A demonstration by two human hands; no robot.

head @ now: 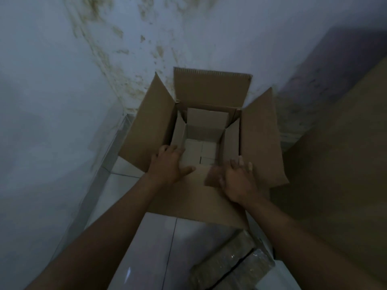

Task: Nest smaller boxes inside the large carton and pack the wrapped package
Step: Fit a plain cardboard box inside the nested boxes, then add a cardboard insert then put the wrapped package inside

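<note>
A large brown carton (259,139) stands open on the tiled floor against the wall, all flaps spread. Inside it sits a smaller open box (207,120) with its flaps up, and a pale bottom with seams shows within. My left hand (167,164) rests fingers spread on the smaller box's near left edge. My right hand (236,181) lies on its near right corner, fingers loosely curled on the cardboard; that spot is blurred. The wrapped package (232,262), brown under clear film, lies on the floor near the carton's front flap.
A stained pale wall (83,80) rises behind and to the left. A big cardboard sheet or box (339,164) leans on the right. White floor tiles (150,248) show between my forearms.
</note>
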